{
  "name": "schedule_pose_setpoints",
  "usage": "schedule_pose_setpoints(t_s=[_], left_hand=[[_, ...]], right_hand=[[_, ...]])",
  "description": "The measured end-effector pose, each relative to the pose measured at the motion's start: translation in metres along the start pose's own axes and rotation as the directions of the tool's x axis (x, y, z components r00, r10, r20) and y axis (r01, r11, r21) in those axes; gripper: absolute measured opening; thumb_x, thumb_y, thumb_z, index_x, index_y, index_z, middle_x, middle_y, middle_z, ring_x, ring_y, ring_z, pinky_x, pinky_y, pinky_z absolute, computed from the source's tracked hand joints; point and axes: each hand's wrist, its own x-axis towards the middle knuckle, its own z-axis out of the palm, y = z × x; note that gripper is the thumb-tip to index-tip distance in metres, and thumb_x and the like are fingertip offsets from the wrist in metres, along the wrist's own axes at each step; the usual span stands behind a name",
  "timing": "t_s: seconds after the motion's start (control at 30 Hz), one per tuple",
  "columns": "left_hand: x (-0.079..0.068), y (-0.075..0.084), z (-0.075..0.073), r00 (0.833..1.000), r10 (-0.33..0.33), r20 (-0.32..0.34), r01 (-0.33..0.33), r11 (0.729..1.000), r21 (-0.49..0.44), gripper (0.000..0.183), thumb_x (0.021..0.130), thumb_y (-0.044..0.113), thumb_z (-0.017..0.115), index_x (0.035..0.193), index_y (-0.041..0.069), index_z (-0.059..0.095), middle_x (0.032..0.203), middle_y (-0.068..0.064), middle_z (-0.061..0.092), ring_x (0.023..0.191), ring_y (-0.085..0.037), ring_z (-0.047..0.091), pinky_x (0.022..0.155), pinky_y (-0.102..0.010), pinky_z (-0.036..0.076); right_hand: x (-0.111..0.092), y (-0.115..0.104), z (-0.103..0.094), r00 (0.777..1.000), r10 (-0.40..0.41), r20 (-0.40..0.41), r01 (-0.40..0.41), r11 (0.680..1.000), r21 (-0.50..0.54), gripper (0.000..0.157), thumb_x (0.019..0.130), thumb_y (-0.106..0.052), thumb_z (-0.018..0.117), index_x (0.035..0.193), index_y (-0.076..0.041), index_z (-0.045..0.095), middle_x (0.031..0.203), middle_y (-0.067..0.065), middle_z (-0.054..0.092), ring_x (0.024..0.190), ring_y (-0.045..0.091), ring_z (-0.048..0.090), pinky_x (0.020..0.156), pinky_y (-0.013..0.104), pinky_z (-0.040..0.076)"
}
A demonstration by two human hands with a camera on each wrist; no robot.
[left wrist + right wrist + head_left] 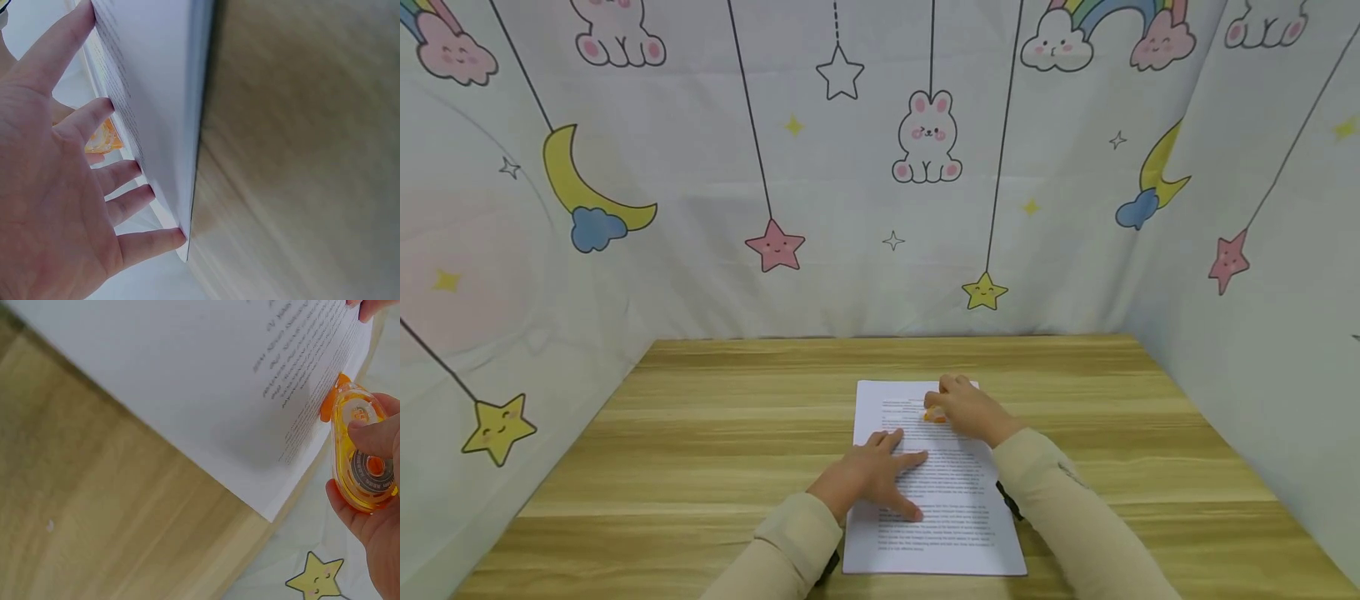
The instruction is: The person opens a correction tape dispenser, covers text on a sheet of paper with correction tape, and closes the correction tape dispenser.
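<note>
A stack of printed paper [936, 533] lies on the table with lines of black text. My left hand [876, 477] rests on its left part, fingers spread; in the left wrist view the fingertips [169, 236] press the page near its edge. My right hand [968, 408] holds an orange, see-through correction tape dispenser [362, 450] near the top of the page. In the right wrist view the thumb lies along its side, and its orange tip [327, 405] is right at the lines of text.
The wood-grain table [722, 417] stretches out on both sides of the paper. Behind and beside it hang white cloth walls [850, 183] printed with stars, moons and rabbits. A dark band [1009, 502] shows beneath the right sleeve.
</note>
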Motion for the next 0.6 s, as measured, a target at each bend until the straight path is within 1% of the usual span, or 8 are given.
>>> schedule_pose_setpoints(t_s=[0.17, 0.23, 0.33, 0.5, 0.6], left_hand=[[0.000, 0.000, 0.001, 1.000, 0.000, 0.006, 0.000, 1.000, -0.014, 0.085, 0.064, 0.069, 0.066, 0.139, 0.045, 0.033, 0.154, -0.004, 0.018, 0.140, -0.028, 0.019, 0.105, -0.056, 0.028], [-0.001, 0.000, 0.001, 1.000, 0.002, 0.005, -0.002, 1.000, -0.012, 0.085, 0.064, 0.069, 0.066, 0.139, 0.045, 0.033, 0.154, -0.004, 0.018, 0.140, -0.029, 0.020, 0.105, -0.056, 0.028], [-0.001, 0.000, 0.001, 1.000, 0.004, -0.001, -0.004, 1.000, 0.000, 0.085, 0.064, 0.070, 0.065, 0.139, 0.045, 0.033, 0.154, -0.004, 0.018, 0.140, -0.029, 0.020, 0.105, -0.056, 0.029], [0.001, 0.000, 0.000, 1.000, -0.004, -0.005, 0.004, 1.000, 0.007, 0.085, 0.064, 0.070, 0.065, 0.138, 0.046, 0.033, 0.154, -0.003, 0.018, 0.140, -0.029, 0.020, 0.104, -0.056, 0.029], [0.001, 0.000, 0.000, 1.000, -0.007, 0.001, 0.007, 1.000, -0.007, 0.085, 0.064, 0.070, 0.066, 0.138, 0.046, 0.033, 0.155, -0.003, 0.017, 0.140, -0.028, 0.020, 0.105, -0.057, 0.028]], right_hand=[[0.003, -0.004, -0.004, 0.998, -0.029, 0.049, 0.033, 0.996, -0.080, 0.018, 0.090, -0.012, 0.057, 0.104, -0.022, 0.062, 0.100, 0.006, 0.051, 0.090, 0.024, 0.050, 0.074, 0.039, 0.050], [0.004, -0.006, -0.007, 0.996, -0.036, 0.078, 0.044, 0.993, -0.105, 0.020, 0.090, -0.012, 0.058, 0.106, -0.022, 0.062, 0.100, 0.006, 0.051, 0.090, 0.024, 0.050, 0.074, 0.038, 0.050], [0.005, -0.008, -0.011, 0.994, -0.050, 0.097, 0.064, 0.988, -0.141, 0.020, 0.089, -0.012, 0.059, 0.106, -0.021, 0.061, 0.100, 0.007, 0.050, 0.090, 0.024, 0.050, 0.072, 0.038, 0.050], [0.007, -0.008, -0.013, 0.991, -0.038, 0.126, 0.061, 0.981, -0.183, 0.022, 0.090, -0.012, 0.058, 0.109, -0.023, 0.060, 0.102, 0.005, 0.049, 0.090, 0.023, 0.048, 0.072, 0.036, 0.050], [0.007, -0.008, -0.012, 0.989, -0.023, 0.146, 0.050, 0.982, -0.180, 0.023, 0.091, -0.013, 0.057, 0.110, -0.024, 0.059, 0.102, 0.004, 0.049, 0.090, 0.023, 0.047, 0.072, 0.036, 0.050]])
